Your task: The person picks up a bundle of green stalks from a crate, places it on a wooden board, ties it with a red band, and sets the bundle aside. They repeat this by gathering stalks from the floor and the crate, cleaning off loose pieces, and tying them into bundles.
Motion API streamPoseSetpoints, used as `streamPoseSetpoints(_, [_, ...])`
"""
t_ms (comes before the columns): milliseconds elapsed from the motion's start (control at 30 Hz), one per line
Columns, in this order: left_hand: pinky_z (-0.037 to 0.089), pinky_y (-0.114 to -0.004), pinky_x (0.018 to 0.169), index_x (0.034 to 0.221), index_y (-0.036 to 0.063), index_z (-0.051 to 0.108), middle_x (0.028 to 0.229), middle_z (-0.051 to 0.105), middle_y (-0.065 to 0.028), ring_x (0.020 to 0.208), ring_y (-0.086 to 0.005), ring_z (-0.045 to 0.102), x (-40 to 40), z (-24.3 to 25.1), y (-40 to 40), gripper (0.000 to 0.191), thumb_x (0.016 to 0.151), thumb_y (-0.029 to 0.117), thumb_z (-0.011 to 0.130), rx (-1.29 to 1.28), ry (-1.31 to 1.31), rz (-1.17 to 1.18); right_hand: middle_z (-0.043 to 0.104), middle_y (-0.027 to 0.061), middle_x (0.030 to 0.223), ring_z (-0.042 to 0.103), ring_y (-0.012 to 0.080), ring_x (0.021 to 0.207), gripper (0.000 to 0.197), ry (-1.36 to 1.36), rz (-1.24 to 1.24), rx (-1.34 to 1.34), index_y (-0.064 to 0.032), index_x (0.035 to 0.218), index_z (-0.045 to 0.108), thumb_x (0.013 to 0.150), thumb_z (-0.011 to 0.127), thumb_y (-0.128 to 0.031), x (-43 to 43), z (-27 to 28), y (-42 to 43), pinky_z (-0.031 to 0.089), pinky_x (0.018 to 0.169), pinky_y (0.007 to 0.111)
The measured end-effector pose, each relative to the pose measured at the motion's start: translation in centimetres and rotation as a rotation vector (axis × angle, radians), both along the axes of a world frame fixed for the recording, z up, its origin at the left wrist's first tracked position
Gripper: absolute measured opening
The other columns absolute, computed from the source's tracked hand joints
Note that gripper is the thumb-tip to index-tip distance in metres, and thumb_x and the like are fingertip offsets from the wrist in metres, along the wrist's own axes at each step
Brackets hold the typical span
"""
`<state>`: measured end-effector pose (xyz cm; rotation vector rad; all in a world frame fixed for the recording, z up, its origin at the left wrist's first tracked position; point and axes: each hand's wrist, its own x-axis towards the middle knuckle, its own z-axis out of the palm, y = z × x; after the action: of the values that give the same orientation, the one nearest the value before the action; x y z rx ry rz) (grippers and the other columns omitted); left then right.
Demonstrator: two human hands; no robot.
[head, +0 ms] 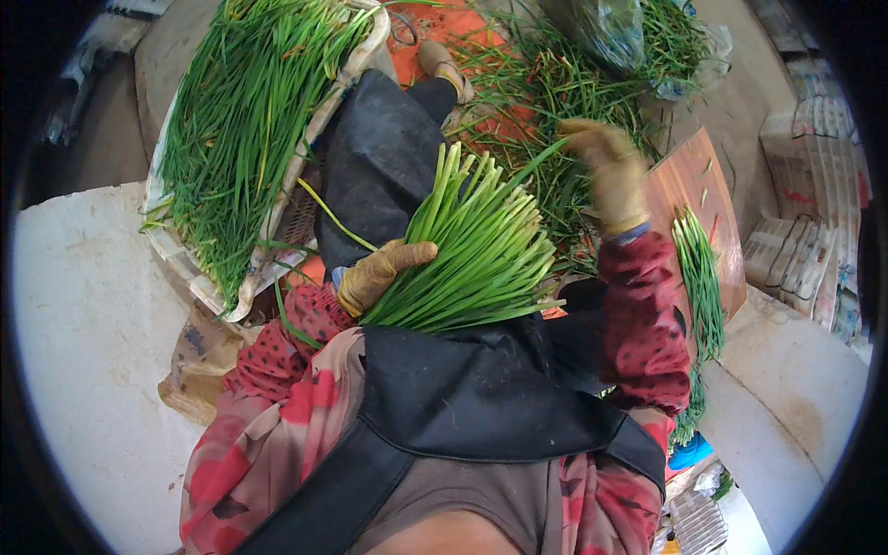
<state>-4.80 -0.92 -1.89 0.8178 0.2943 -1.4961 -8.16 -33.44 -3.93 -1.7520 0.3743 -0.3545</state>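
My left hand (388, 274), in a soiled tan glove, is closed around a thick bundle of garlic chives (479, 250) above my lap. The pale cut stems fan towards the upper right. A yellowed leaf (333, 215) sticks out by the glove's thumb side. My right hand (610, 173), gloved too and blurred by motion, is raised beyond the bundle on the right. One long green leaf (538, 163) runs from the bundle to its fingertips and seems pinched there. A black apron (479, 388) covers my front and legs.
A white plastic crate (347, 76) heaped with chives (257, 125) stands at left. Loose leaves (569, 90) litter an orange sheet (444, 28) ahead, beside a plastic bag (603, 31). A wooden board (701, 180) at right bears a smaller chive bunch (697, 277). Newspaper bundles (812, 159) lie farther right.
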Motion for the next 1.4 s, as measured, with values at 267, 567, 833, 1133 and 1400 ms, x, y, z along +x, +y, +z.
streamPoseSetpoints(267, [0.048,-0.037,0.095,0.131,0.0003,0.049,0.121,0.061,-0.0138,0.107,-0.0238,0.061,0.3,-0.4,0.1,0.055,0.088,0.031,0.063,0.016,0.09,-0.011,0.063,0.0147,0.117,0.056,0.0294,0.113,0.035,-0.067,0.3,-0.554,-0.0128,0.107,0.07,0.075,0.076,-0.024,1.8,5.0,2.7,0.044,0.097,0.037])
streamPoseSetpoints(567, [0.053,-0.033,0.084,0.126,-0.0007,0.052,0.111,0.064,-0.0099,0.094,-0.0195,0.065,0.7,0.0,-0.3,0.05,0.087,0.028,0.064,0.035,-0.078,-0.082,0.068,0.0032,0.102,0.06,0.0104,0.087,0.025,0.183,0.215,0.209,-0.0052,0.103,0.069,0.093,0.055,-0.023,2.7,2.5,3.3,0.047,0.078,0.024])
streamPoseSetpoints(833, [0.048,-0.033,0.092,0.127,-0.001,0.051,0.115,0.062,-0.0095,0.102,-0.0191,0.061,0.9,-0.4,-0.4,0.057,0.077,0.014,0.074,0.016,-0.307,-0.245,0.068,0.0175,0.095,0.065,0.03,0.09,0.029,0.337,0.262,0.012,-0.0081,0.1,0.069,0.088,0.062,-0.033,-0.4,-1.3,6.9,0.05,0.082,0.034])
streamPoseSetpoints(1133, [0.048,-0.037,0.093,0.13,-0.0007,0.048,0.118,0.061,-0.011,0.104,-0.0229,0.061,0.6,1.0,-0.7,0.065,0.071,0.008,0.073,0.075,-0.253,-0.094,0.065,0.005,0.107,0.06,0.0164,0.091,0.046,0.177,0.106,0.236,-0.0063,0.125,0.057,0.084,0.069,-0.024,-4.1,2.4,5.2,0.047,0.081,0.029])
streamPoseSetpoints(1400, [0.05,-0.036,0.09,0.126,-0.0004,0.051,0.114,0.062,-0.0108,0.1,-0.021,0.062,0.2,-0.4,-0.7,0.054,0.076,0.005,0.071,0.049,-0.261,-0.132,0.066,0.0084,0.082,0.064,0.0263,0.076,0.016,0.112,-0.088,-0.286,-0.0058,0.097,0.067,0.086,0.061,-0.017,-3.7,-7.5,3.7,0.052,0.072,0.035])
